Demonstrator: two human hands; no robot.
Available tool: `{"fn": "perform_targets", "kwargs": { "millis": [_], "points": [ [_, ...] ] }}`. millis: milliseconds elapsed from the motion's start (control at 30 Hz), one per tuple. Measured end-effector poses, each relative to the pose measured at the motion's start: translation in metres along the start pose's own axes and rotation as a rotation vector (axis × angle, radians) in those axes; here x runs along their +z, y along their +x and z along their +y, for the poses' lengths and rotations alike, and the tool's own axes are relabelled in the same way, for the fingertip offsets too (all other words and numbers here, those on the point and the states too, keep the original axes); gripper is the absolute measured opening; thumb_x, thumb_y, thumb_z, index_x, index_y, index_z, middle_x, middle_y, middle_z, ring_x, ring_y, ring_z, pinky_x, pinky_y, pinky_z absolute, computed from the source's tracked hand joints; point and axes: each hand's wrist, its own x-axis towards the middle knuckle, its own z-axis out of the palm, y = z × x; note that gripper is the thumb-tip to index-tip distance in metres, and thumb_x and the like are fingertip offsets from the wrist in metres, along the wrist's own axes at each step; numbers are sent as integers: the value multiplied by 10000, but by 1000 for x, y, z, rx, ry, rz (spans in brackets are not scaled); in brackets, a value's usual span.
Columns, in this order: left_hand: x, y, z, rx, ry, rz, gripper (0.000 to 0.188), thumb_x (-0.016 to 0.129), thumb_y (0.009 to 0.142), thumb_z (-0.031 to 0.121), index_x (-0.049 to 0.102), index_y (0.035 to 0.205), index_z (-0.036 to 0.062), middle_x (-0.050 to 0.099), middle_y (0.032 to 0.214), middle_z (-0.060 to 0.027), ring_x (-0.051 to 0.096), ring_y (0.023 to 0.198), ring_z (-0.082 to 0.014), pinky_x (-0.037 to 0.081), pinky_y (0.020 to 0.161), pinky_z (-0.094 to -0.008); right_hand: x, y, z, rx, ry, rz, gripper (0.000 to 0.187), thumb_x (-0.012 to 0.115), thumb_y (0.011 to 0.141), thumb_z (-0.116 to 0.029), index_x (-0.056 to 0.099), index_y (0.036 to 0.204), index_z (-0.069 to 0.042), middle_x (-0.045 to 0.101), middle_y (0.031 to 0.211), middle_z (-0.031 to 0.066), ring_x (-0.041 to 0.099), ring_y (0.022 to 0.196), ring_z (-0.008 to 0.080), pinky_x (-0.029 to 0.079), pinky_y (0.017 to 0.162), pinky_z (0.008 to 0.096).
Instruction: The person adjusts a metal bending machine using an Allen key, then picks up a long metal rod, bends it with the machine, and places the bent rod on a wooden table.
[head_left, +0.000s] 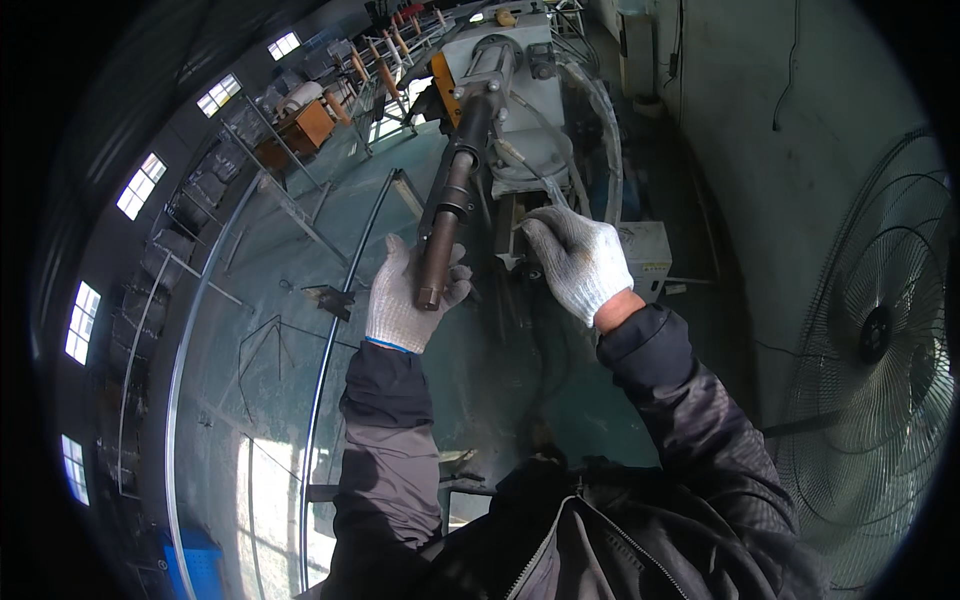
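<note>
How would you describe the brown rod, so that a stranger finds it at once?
Find the pale machine at top centre. From it, a black tube slants down toward the left hand. The rod continues it, ending in front of that hand; it is brown, unlike the black tube.

Offers no readable word, number or sign anywhere. Shows a small yellowish label (pixel 652 268) on the lower face of the pale box (pixel 640 242) beside the machine (pixel 530 150), too tiny and blurred to make out. Also shows a short row of faint marks (pixel 626 547) on the front of the dark jacket (pixel 705 530), near the zip (pixel 545 545); cannot be told as lettering or mere texture.
</note>
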Motion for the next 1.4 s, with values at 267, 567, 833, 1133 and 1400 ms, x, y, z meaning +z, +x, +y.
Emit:
{"fn": "perform_targets", "kwargs": {
  "millis": [267,567,833,1133,1400],
  "points": [
    [0,58,38,-237,102,-78,801,389,1180,738,577,1453,8,767,1126,-214,780,855,-288,681,725,-408,64,59,15,-4,-80,-89,224,734,1068,-273,811,1054,-63,789,925,213,758,862,461,609,776,529],
    [2,75,36,-292,-64,-100,761,366,1201,700,602,1424,12,747,1150,-238,758,795,-312,681,693,-421,61,67,10,-16,-225,-161,198,777,1056,-219,818,1080,-27,773,868,207,767,789,440,616,706,470],
    [18,88,30,-333,-359,-69,652,440,1215,618,585,1468,34,727,1215,-188,794,889,-310,722,742,-402,69,70,-15,112,-393,-236,203,739,1060,-210,754,975,-27,733,799,230,742,753,464,596,682,532],
    [-6,105,13,-323,-386,-207,564,554,1186,577,626,1301,30,743,1037,-166,783,729,-251,693,596,-342,69,37,-34,148,-487,-222,370,739,1001,-196,654,1334,-59,774,867,180,769,720,413,596,636,506],
    [6,97,14,-316,-549,-213,610,491,1209,552,583,1412,-16,750,995,-265,771,674,-352,710,600,-420,38,10,13,-51,-717,-351,411,683,943,-157,681,1328,-14,665,747,104,706,619,305,540,547,464]
  ]
}}
